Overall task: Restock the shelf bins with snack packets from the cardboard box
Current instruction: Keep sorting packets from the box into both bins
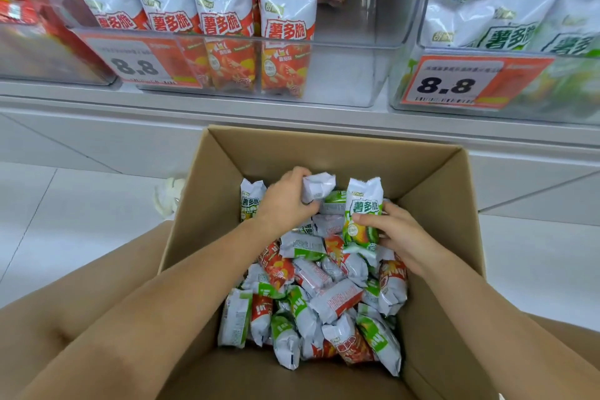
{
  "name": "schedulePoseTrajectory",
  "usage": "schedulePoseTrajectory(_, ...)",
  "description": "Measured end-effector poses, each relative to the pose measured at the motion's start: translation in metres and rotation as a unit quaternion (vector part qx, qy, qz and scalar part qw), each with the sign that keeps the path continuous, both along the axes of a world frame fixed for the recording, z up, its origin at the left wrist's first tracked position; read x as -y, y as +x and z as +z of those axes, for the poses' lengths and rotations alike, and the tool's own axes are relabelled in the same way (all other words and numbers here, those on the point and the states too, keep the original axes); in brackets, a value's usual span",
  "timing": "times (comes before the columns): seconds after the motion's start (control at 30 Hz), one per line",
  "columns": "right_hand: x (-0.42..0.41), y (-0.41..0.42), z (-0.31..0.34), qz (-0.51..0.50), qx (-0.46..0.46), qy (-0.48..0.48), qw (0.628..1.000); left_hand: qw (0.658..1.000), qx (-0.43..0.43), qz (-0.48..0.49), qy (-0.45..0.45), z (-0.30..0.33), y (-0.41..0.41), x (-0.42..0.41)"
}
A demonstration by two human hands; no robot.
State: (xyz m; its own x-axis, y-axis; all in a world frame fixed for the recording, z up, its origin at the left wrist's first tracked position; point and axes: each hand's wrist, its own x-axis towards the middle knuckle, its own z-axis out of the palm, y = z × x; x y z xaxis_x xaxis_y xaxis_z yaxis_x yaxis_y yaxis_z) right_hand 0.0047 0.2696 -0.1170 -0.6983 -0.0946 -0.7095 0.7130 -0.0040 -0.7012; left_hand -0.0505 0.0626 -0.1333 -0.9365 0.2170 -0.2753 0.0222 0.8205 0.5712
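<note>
Our left hand [289, 193] is down in the cardboard box [431, 178], its grip curled round the top of one white packet [318, 187] whose printed back faces us. Our right hand [394, 232] pinches one green packet [362, 214] by its lower half, thumb across the front, and the packet stands upright above the heap. So we hold two packets — one in each hand — and both sit toward the far end of the box, just beside each other but apart.

Under and around both hands lies the loose pile of snack packets [324, 302], red and green kinds mixed, too tumbled for us to count exactly; it is well over twenty. One more green packet [251, 198] stands against the box's left wall, just left of our left wrist.

The box stands open on the white tiled floor [65, 221], with a crumpled white thing [168, 195] on the tiles by its left side.

Beyond the box is the shelf with three clear bins in view. The middle bin [350, 75] holds red packets [285, 39] — four stand in its front row, more behind — and its right part is bare. The right bin [406, 88] holds green ones; the left bin [48, 55] is blurred. Two orange price tags show, the left one [143, 63] and the right one [467, 83], each reading 8.8.
</note>
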Motion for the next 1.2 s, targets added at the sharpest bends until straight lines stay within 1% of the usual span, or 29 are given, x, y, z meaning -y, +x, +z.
schedulePoseTrajectory(0.03, -0.001, 0.000, 0.008, -0.003, -0.013, -0.011, 1.000, 0.987, 0.068, 0.082, 0.122, 0.012, 0.003, 0.000)
schedulePoseTrajectory(0.07, -0.001, 0.000, 0.017, -0.005, -0.025, -0.019, 0.999, 0.957, 0.132, 0.138, 0.220, 0.022, 0.007, 0.000)
schedulePoseTrajectory(0.1, -0.002, 0.001, 0.027, -0.007, -0.033, -0.030, 0.999, 0.926, 0.181, 0.167, 0.287, 0.030, 0.012, 0.001)
schedulePoseTrajectory(0.13, -0.002, 0.002, 0.037, -0.005, -0.042, -0.038, 0.998, 0.904, 0.214, 0.179, 0.325, 0.036, 0.017, 0.002)
schedulePoseTrajectory(0.17, -0.003, 0.003, 0.046, -0.001, -0.051, -0.044, 0.998, 0.890, 0.232, 0.183, 0.347, 0.042, 0.022, 0.003)
schedulePoseTrajectory(0.23, -0.007, 0.008, 0.063, 0.014, -0.067, -0.048, 0.997, 0.872, 0.248, 0.183, 0.381, 0.055, 0.030, 0.003)
schedulePoseTrajectory(0.3, -0.010, 0.015, 0.081, 0.034, -0.083, -0.058, 0.994, 0.861, 0.256, 0.173, 0.405, 0.068, 0.036, 0.000)
schedulePoseTrajectory(0.43, -0.018, 0.032, 0.120, 0.046, -0.117, -0.065, 0.990, 0.871, 0.237, 0.119, 0.414, 0.106, 0.044, -0.017)
schedulePoseTrajectory(0.57, -0.037, 0.046, 0.161, 0.015, -0.168, -0.064, 0.984, 0.883, 0.199, 0.071, 0.419, 0.152, 0.045, -0.046)
schedulePoseTrajectory(0.67, -0.059, 0.056, 0.187, 0.008, -0.224, -0.072, 0.972, 0.887, 0.170, 0.034, 0.428, 0.189, 0.045, -0.071)
schedulePoseTrajectory(0.77, -0.083, 0.063, 0.205, -0.029, -0.271, -0.071, 0.959, 0.897, 0.144, 0.002, 0.418, 0.221, 0.045, -0.098)
schedulePoseTrajectory(0.93, -0.118, 0.065, 0.223, -0.088, -0.349, -0.053, 0.931, 0.921, 0.065, -0.051, 0.380, 0.266, 0.039, -0.149)
schedulePoseTrajectory(1.03, -0.146, 0.056, 0.241, -0.169, -0.388, -0.053, 0.905, 0.922, 0.046, -0.045, 0.383, 0.281, 0.025, -0.185)
schedulePoseTrajectory(1.1, -0.171, 0.047, 0.252, -0.229, -0.400, -0.018, 0.887, 0.925, 0.012, -0.048, 0.376, 0.287, 0.015, -0.212)
schedulePoseTrajectory(1.2, -0.208, 0.036, 0.253, -0.293, -0.407, 0.085, 0.861, 0.924, -0.045, -0.070, 0.373, 0.290, -0.002, -0.251)
